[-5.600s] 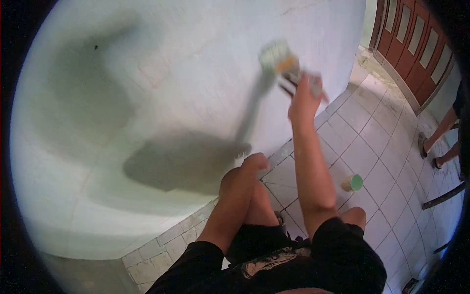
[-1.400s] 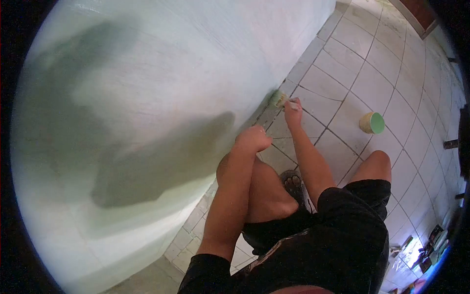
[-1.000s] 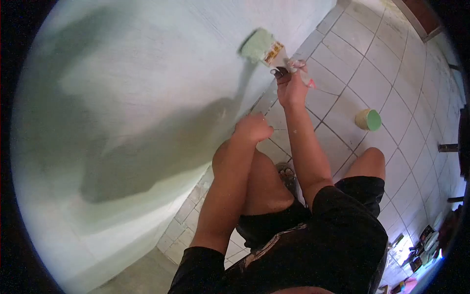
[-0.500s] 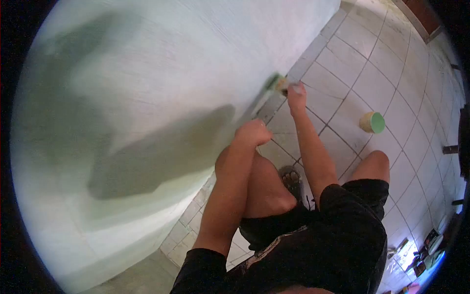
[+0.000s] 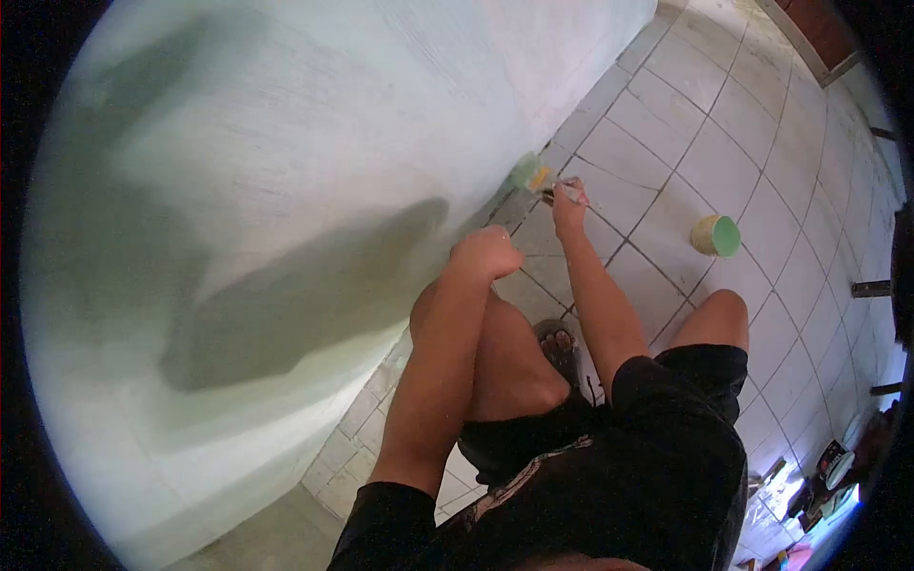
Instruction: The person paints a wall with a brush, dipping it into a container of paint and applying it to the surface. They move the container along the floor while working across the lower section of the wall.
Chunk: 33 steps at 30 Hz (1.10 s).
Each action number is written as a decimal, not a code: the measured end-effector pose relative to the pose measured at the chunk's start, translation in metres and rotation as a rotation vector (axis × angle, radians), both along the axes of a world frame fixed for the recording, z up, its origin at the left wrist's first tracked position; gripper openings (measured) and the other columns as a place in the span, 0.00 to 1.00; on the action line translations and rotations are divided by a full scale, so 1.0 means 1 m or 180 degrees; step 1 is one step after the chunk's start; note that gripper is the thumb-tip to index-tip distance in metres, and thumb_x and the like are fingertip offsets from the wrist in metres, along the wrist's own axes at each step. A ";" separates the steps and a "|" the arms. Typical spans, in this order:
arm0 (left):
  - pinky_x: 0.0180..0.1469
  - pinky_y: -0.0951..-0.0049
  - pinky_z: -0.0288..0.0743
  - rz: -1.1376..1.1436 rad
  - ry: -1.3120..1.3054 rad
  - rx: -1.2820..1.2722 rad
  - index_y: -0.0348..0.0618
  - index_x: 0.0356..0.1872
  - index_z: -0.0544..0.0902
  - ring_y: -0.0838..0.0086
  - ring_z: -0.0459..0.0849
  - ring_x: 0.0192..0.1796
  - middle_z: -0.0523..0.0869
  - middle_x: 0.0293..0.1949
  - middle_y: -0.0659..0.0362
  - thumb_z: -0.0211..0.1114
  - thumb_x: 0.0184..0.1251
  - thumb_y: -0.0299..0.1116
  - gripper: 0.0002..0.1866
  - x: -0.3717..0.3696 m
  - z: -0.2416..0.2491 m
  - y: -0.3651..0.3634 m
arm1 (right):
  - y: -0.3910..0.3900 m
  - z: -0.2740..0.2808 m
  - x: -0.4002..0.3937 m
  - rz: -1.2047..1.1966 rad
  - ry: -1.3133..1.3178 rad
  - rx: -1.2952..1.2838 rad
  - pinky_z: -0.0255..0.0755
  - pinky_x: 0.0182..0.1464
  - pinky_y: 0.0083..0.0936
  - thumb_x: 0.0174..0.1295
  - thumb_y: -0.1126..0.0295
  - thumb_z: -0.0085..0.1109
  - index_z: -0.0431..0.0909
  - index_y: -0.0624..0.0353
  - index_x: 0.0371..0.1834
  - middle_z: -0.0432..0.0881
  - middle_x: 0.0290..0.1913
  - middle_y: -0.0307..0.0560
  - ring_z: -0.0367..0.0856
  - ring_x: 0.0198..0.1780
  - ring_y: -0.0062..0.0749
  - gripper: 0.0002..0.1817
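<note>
A paintbrush (image 5: 529,172) with pale green paint on its bristles is in my right hand (image 5: 569,202), whose fingers are wrapped round the handle. The bristles are at the foot of the painted wall (image 5: 314,152), where it meets the tiled floor (image 5: 657,143). Closed in a loose fist, my left hand (image 5: 487,254) rests over my bent knee, close to the wall, and nothing shows in it. To the right on the tiles stands a small tub (image 5: 716,235), light green inside and with a paint-smeared yellowish outside.
My sandalled foot (image 5: 559,344) is on the tiles below my hands. At the far top right is a brown wooden panel (image 5: 809,33). Dark furniture legs (image 5: 871,288) stand along the right edge, and assorted clutter (image 5: 828,481) lies at the lower right.
The paintbrush has moved slightly left and down along the wall's foot, and my right hand has come down with it. The whole view has shifted a little; my left hand stays over the knee.
</note>
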<state>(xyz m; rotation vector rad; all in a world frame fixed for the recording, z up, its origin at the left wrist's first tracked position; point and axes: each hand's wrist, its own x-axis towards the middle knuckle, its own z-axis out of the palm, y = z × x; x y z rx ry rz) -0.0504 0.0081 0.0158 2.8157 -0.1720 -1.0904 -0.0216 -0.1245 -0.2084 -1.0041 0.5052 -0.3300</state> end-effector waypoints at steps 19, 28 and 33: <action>0.52 0.61 0.71 -0.0301 0.0545 0.0117 0.37 0.43 0.80 0.58 0.78 0.50 0.79 0.47 0.47 0.56 0.49 0.38 0.20 0.016 -0.006 -0.018 | 0.000 0.326 0.022 -0.0205 -0.0959 -0.0177 0.73 0.35 0.26 0.56 0.75 0.52 0.68 0.63 0.33 0.75 0.31 0.45 0.75 0.33 0.26 0.05; 0.46 0.63 0.74 -0.0116 0.0429 0.0054 0.40 0.37 0.83 0.57 0.81 0.43 0.82 0.40 0.47 0.58 0.41 0.36 0.19 0.018 0.010 -0.013 | 0.015 0.197 0.017 -0.0091 -0.0947 -0.0186 0.76 0.45 0.36 0.60 0.74 0.50 0.61 0.62 0.46 0.68 0.43 0.48 0.74 0.43 0.34 0.13; 0.42 0.63 0.75 -0.0288 0.0502 0.0116 0.42 0.34 0.84 0.59 0.82 0.40 0.84 0.37 0.50 0.59 0.40 0.37 0.17 0.025 0.006 -0.016 | -0.001 0.107 0.009 -0.0611 0.0389 -0.1492 0.71 0.33 0.21 0.55 0.71 0.56 0.68 0.64 0.35 0.75 0.30 0.45 0.74 0.33 0.22 0.10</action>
